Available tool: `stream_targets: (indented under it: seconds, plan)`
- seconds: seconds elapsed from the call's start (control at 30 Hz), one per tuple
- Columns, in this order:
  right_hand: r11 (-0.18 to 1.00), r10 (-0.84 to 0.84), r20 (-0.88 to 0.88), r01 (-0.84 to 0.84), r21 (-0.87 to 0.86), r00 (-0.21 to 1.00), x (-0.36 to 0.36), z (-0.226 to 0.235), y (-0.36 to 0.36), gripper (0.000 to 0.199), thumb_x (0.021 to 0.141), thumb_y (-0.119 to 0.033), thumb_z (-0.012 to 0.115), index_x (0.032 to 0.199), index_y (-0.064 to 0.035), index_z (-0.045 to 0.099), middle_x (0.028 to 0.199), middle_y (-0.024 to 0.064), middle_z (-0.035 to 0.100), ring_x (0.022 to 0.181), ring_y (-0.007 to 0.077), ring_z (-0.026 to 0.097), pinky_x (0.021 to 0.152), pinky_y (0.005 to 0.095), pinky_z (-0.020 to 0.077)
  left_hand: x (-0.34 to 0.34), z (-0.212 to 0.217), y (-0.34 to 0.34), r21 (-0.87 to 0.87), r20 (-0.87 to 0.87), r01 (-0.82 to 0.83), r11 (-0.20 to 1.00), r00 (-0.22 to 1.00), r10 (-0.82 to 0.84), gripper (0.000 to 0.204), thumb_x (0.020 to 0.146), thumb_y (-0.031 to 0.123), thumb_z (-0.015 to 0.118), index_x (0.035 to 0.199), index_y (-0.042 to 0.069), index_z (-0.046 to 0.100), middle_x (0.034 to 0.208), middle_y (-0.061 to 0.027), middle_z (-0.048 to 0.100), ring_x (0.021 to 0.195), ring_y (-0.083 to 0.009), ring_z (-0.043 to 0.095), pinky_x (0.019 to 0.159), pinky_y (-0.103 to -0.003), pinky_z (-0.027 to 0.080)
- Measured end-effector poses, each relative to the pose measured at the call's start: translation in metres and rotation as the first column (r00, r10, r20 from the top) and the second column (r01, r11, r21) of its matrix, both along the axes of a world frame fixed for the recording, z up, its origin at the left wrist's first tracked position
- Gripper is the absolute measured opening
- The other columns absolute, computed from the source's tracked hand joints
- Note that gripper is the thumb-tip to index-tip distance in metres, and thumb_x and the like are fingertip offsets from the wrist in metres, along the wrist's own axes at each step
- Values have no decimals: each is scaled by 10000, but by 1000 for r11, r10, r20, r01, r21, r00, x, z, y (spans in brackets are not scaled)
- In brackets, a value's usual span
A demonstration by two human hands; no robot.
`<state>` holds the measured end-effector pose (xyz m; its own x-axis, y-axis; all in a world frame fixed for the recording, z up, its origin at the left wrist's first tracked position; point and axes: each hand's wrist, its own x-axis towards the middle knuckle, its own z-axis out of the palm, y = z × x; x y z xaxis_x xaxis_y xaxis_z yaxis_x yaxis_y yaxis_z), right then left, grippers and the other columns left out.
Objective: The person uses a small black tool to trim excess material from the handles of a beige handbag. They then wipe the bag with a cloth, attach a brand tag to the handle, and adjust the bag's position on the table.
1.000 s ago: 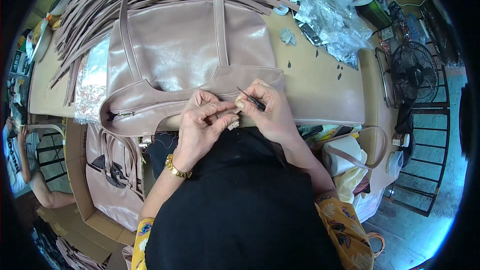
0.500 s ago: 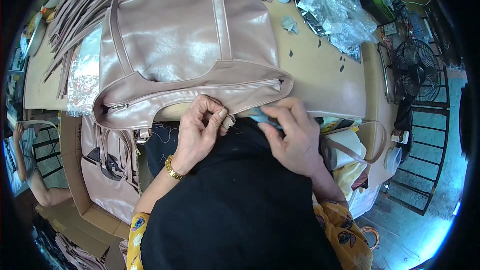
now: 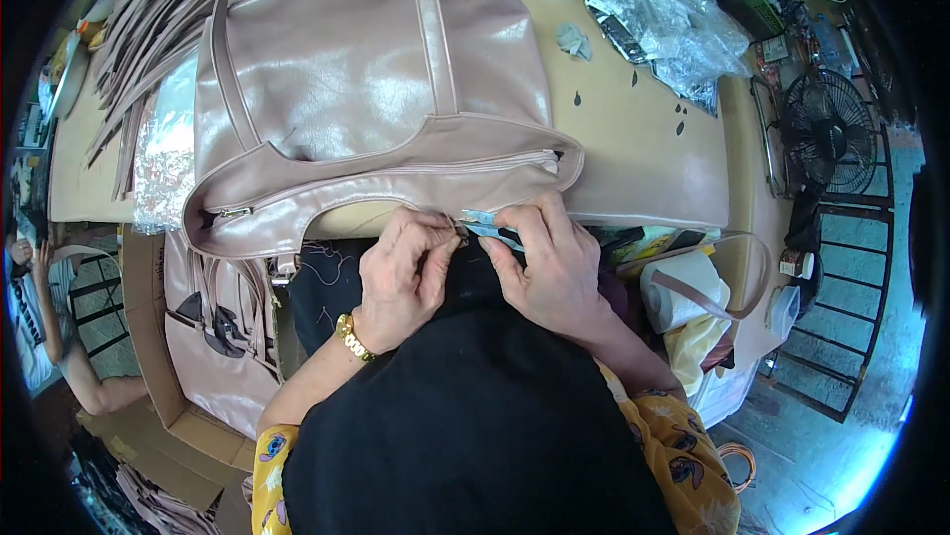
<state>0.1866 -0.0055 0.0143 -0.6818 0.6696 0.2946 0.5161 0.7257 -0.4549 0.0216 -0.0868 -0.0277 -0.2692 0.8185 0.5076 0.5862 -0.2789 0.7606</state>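
Observation:
A shiny dusty-pink handbag (image 3: 366,60) lies on the table with its zipped top edge toward me and its two straps laid back over the body. Just below that edge, my left hand (image 3: 404,273) pinches a small beige-brown piece (image 3: 461,230); whether it is joined to the bag is hidden. My right hand (image 3: 547,263) is closed around light-blue thread snips (image 3: 482,218). Their tip end comes close to the left fingertips and the piece. Both hands are over my black apron (image 3: 465,387).
Several pink strips (image 3: 148,70) pile up at the far left. A cardboard box (image 3: 148,337) with more pink bags stands lower left. Crumpled clear plastic (image 3: 663,10) lies far right, near a black fan (image 3: 829,129). A white roll (image 3: 683,292) sits right of my hand. Another person's arm (image 3: 99,377) shows left.
My right hand has moved left with the snips, bringing them up to the left fingers. My left hand has turned slightly and shifted a little right. The bag stays nearly where it was.

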Motion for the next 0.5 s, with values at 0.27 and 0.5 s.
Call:
stream_targets:
  seconds: [0.27, 0.5]
  plan:
    - [985, 113, -108, -98, 141, 988, 6, -13, 2, 256, 745, -105, 805, 882, -75, 590, 797, 76, 529, 609, 228, 559, 554, 366, 466, 0, 1, -5, 6, -97, 32, 999, 995, -31, 176, 776, -77, 721, 885, 12, 616, 932, -113, 671, 741, -247, 682, 581, -316, 546]
    - [993, -7, -222, 33, 117, 975, -4, -6, 18, 412, 686, -38, 778, 1085, -85, 684, 1007, 80, 599, 766, 210, 677, 648, 316, 565, -10, -1, -20, 195, -20, 38, 980, 999, -35, 181, 747, -57, 740, 831, 28, 604, 881, -128, 671, 652, -217, 638, 519, -286, 499]
